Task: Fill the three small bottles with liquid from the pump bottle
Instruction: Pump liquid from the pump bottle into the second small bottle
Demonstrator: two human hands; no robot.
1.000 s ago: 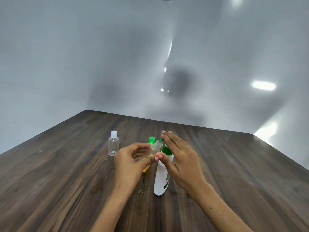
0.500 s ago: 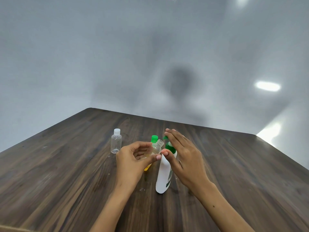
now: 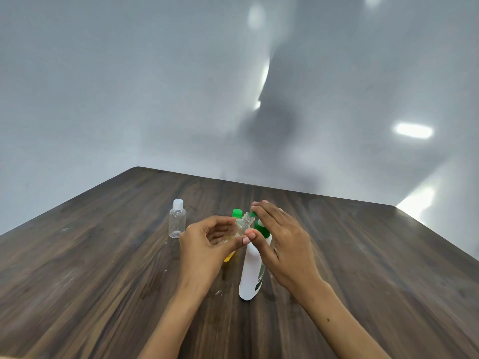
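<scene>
I see the dark wood counter running far toward a grey wall. Near centre stands the white pump bottle, my right hand lying over its green pump head, fingers straight – pressing, not gripping. My left hand pinches a small open bottle, tilted, its threaded neck right at the green spout. Just behind it – a green-capped bottle with yellow contents, mostly hidden. Far left stands a clear capped bottle, well apart
</scene>
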